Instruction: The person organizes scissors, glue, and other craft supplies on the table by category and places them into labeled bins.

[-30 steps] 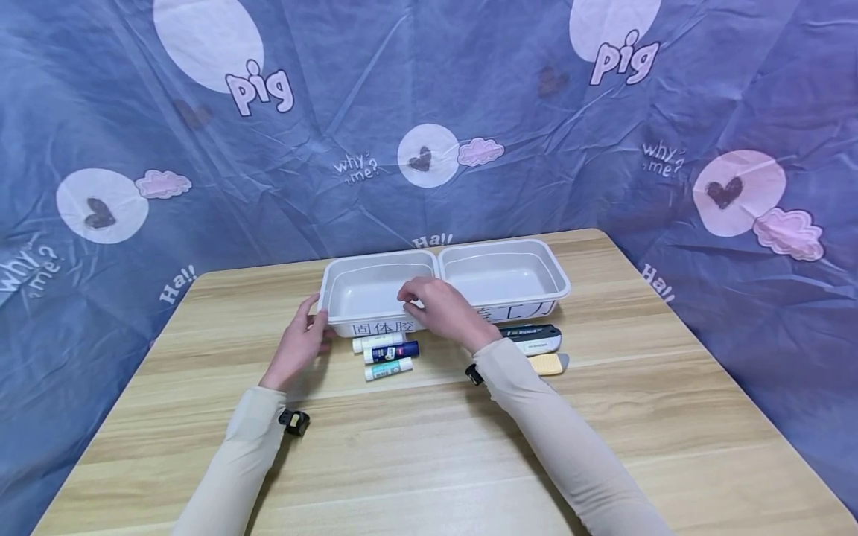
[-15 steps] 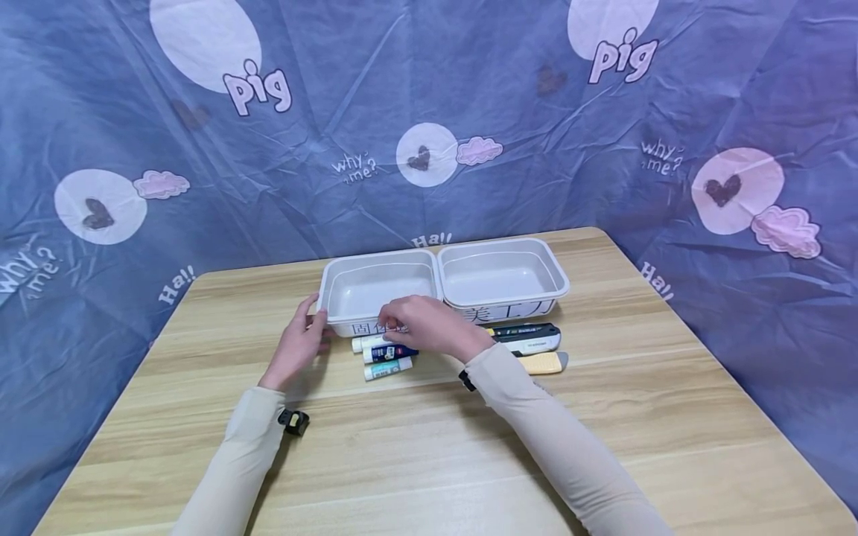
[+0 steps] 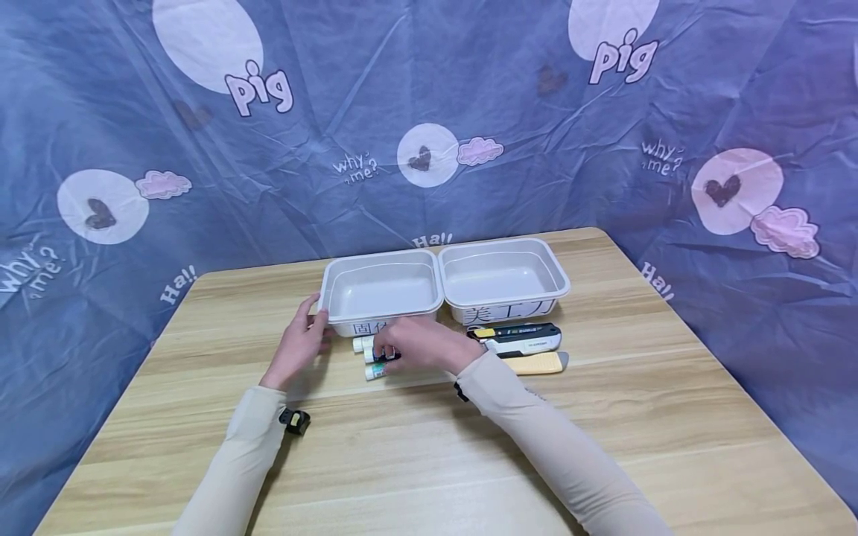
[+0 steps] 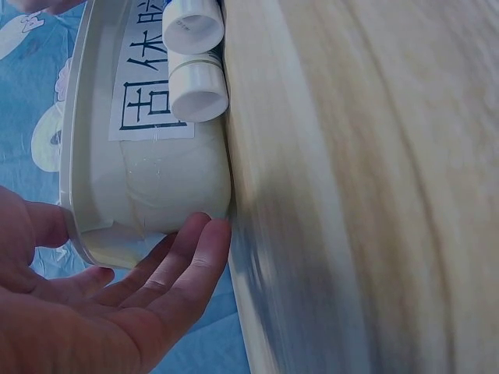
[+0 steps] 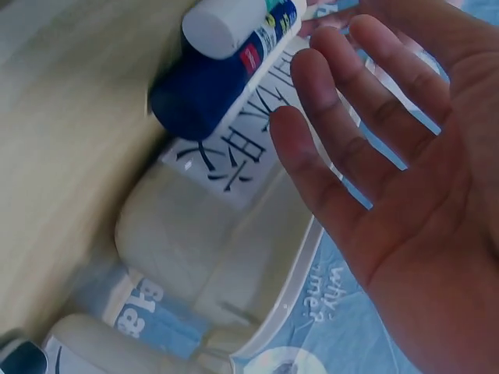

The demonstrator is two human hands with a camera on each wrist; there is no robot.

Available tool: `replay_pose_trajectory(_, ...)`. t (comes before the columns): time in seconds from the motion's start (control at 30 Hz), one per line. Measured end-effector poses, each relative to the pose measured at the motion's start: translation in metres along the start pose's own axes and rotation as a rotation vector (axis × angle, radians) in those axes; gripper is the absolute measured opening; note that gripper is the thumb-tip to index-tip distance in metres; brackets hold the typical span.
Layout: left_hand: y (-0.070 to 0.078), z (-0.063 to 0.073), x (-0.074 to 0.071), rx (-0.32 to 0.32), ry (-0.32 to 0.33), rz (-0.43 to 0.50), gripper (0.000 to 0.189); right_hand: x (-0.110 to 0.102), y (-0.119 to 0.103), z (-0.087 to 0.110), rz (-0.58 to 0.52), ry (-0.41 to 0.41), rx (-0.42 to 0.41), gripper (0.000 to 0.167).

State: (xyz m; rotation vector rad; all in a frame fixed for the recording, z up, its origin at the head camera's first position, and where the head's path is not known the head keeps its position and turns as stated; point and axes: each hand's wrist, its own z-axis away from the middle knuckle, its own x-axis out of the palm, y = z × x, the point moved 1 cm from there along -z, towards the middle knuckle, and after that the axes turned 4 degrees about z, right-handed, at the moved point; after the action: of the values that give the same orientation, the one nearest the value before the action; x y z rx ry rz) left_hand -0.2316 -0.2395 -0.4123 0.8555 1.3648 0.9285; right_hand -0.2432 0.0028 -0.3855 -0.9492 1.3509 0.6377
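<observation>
My left hand [image 3: 303, 344] touches the left end of a pale plastic bin [image 3: 378, 290], its thumb at the rim and its lightly bent fingers along the outer wall. My right hand [image 3: 425, 344] hovers over three glue sticks lying before that bin, partly hiding them. Farthest back is a white glue stick [image 3: 358, 345]; in the middle comes a dark blue glue stick [image 5: 195, 97]; nearest me lies a teal-and-white glue stick [image 3: 375, 371]. In the right wrist view the right fingers stretch out beside the sticks, with nothing held. A label with Chinese characters [image 4: 148, 86] marks the bin's front.
A second pale bin [image 3: 503, 279] stands against the first one's right side, also labelled. Before it lie a black utility knife [image 3: 526, 330], a white utility knife [image 3: 536, 345] and a yellow utility knife [image 3: 543, 363]. A blue printed cloth [image 3: 375, 89] hangs behind the wooden table [image 3: 402, 461].
My right hand has moved down and toward me, from above the left bin's front rim to over the glue sticks. The left hand has stayed at the bin's end.
</observation>
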Motion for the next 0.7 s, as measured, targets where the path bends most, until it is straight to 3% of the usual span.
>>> replay_pose_trajectory(0.2,0.0,0.0,0.0,0.0,-0.002,0.006,0.061,0.004,-0.004,0.0,0.035,-0.049,-0.017,0.011)
replay_pose_trajectory(0.7,0.002,0.002,0.0,-0.005,0.002,0.003,0.061,0.015,-0.011,-0.005,0.048,-0.085,-0.003,0.02)
